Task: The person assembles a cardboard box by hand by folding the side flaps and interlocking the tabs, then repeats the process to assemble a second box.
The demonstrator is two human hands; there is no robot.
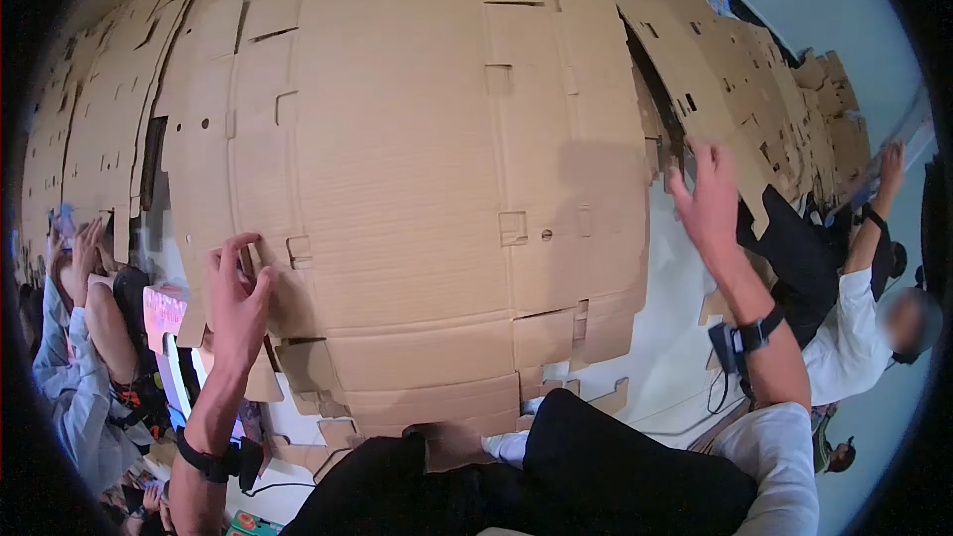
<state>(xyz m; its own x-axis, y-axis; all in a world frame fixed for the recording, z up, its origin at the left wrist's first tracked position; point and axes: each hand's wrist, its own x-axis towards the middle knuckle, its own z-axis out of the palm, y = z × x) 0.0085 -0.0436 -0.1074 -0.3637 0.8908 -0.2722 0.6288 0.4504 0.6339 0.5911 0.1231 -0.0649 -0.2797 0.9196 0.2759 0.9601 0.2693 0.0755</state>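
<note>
A large flattened cardboard sheet, cut with slots, tabs and fold lines, lies in front of me. My left hand is over its lower left side, fingers bent and apart with nothing in them. Off the sheet's right edge, my right hand is raised with its fingers spread, slightly blurred and holding nothing. Beside that hand, a dark gap separates the sheet from another pile of cut cardboard. Both wrists wear dark bands with small devices.
More slotted cardboard lies along the left. At the right, a person in a white shirt has an arm raised; at the left sits a person in light blue sleeves. Cardboard scraps lie on the white floor near my knees.
</note>
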